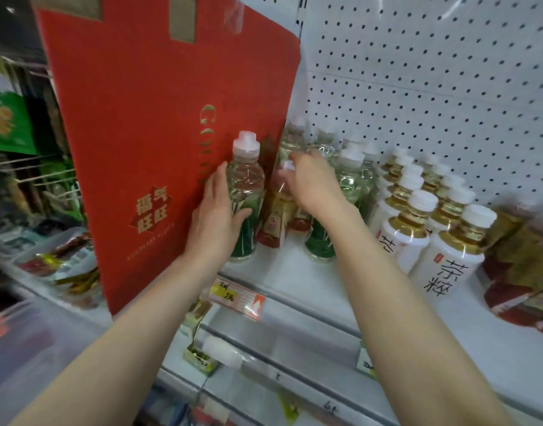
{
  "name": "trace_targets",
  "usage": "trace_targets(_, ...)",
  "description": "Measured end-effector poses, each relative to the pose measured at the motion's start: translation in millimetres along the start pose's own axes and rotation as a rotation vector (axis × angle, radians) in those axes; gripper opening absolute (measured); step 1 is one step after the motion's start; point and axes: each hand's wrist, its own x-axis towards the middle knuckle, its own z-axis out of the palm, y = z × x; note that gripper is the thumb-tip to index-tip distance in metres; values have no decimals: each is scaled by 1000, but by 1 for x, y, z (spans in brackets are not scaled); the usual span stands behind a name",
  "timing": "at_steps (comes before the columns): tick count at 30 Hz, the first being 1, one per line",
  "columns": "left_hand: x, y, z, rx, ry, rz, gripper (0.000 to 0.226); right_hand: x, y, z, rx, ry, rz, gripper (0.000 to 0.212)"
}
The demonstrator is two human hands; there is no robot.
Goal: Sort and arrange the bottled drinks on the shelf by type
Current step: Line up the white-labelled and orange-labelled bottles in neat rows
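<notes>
My left hand (216, 218) grips a green-labelled bottle (245, 192) with a white cap, standing at the left end of the white shelf (291, 278) against a red gift bag. My right hand (314, 182) is closed over the top of a red-labelled bottle (275, 224) just right of it. Behind and to the right stand more green-labelled bottles (321, 241). Further right are rows of white-labelled tea bottles (445, 256) with golden liquid at the neck. Red-labelled bottles in plastic wrap (522, 272) lie at the far right.
A large red gift bag (159, 118) hangs at the shelf's left end. White pegboard (433, 87) backs the shelf. Price tags (236, 296) line the shelf edge. Snack packets (67, 265) sit in bins at left; lower shelves hold small items (199, 358).
</notes>
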Motion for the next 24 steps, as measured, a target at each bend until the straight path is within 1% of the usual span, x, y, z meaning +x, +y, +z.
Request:
trace_targets(5, 12, 2, 17, -51, 25, 1, 84, -73, 14, -38, -41, -6, -2, 39)
trace_targets(7, 10, 9, 24, -56, 90, -5, 82, -89, 21, -44, -35, 15, 15, 40)
trace_targets(8, 6, 16, 28, -36, 162, 30, 80, -94, 24, -45, -37, 33, 29, 41)
trace_targets(9, 2, 25, 32, -24, 235, 104, 76, -97, 28, -45, -39, 51, 43, 43)
trace_targets(10, -2, 36, 37, -35, 294, 217, 71, -98, 30, -43, -34, 65, 51, 45)
trace_targets(11, -2, 45, 45, -57, 314, 344, 66, -99, 32, -41, -25, 75, 48, 47)
trace_targets(12, 2, 54, 51, -76, 285, 445, 65, -100, 33, -38, -20, 84, 35, 48)
trace_targets(13, 11, 62, 58, -89, 223, 485, 65, -101, 34, -34, -20, 92, 22, 49)
trace_targets(14, 24, 68, 64, -110, 142, 457, 66, -102, 36, -31, -22, 99, 18, 50)
trace_targets(16, 60, 75, 76, -137, -34, 300, 62, -102, 41, -28, 5, 122, 33, 51)
trace_targets(17, 80, 75, 83, -111, -117, 259, 62, -102, 43, -28, 33, 125, 45, 50)
trace_targets(20, 124, 72, 98, 3, -330, 226, 64, -102, 46, -27, 66, 108, 34, 50)
trace_targets(22, 133, 71, 102, 39, -398, 207, 62, -101, 47, -26, 76, 100, 30, 51)
trace_targets(24, 126, 74, 99, 5, -378, 174, 56, -100, 48, -24, 111, 99, 45, 51)
